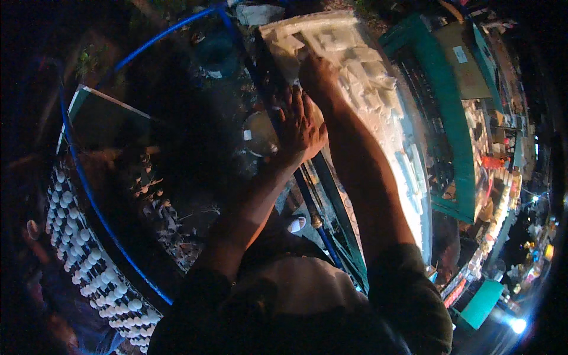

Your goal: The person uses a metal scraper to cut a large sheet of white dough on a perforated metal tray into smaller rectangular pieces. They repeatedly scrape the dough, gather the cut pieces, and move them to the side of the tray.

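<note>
Left hand splays, released! Right hand curls beside cream, blocky pieces at one o'clock, grasp unclear.

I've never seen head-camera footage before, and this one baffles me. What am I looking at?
There is no machine here, just one person's two bare hands. The single picture comes from a wide fisheye camera on that person's head, looking down, which is why straight edges bend toward the rim. Ahead and to the right runs a long pale surface with pale, uneven pieces lying on it. The right hand is curled over its far left part; whether it holds anything is too dark to tell. The left hand is spread open just left of that surface and appears to hold nothing. Far left are rows of small white round things; at lower right, a bright lamp.
</note>
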`<state>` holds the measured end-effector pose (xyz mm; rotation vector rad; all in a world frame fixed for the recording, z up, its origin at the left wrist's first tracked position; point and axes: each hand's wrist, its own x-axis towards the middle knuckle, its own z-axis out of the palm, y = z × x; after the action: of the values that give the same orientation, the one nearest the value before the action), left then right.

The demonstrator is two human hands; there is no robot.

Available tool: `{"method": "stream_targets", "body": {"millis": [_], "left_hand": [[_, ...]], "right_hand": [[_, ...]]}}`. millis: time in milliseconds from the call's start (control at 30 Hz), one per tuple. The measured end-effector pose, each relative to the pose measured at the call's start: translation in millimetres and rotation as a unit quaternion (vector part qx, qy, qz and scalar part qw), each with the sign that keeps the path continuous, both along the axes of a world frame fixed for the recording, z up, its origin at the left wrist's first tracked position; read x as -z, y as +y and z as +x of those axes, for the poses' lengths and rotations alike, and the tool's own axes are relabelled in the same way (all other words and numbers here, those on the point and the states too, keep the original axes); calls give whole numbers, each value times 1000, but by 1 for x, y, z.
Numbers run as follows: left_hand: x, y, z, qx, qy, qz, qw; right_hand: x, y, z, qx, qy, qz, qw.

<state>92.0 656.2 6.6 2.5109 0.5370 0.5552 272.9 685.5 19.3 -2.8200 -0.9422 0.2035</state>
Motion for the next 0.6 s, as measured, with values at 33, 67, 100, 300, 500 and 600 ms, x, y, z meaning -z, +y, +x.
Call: {"method": "stream_targets", "body": {"millis": [33, 67, 100, 300, 500, 600], "left_hand": [[5, 8, -3, -12, -28, -8, 999], [6, 8, -4, -13, -62, -24, 998], [15, 9, 1, 3, -121, -65, 991], [0, 137, 67, -8, -111, -2, 994], [14, 188, 133, 149, -61, 107, 981], [-25, 121, 110, 141, -80, -119, 980]], "right_hand": [[17, -2, -11, -18, -44, 11, 999], [29, -14, -19, -24, -94, 13, 995], [38, -34, -23, -23, -150, 5, 988], [6, 7, -11, 64, 29, 104, 992], [25, -18, -43, 135, -67, 248, 957], [-13, -79, -81, 200, 26, 240, 950]]}}
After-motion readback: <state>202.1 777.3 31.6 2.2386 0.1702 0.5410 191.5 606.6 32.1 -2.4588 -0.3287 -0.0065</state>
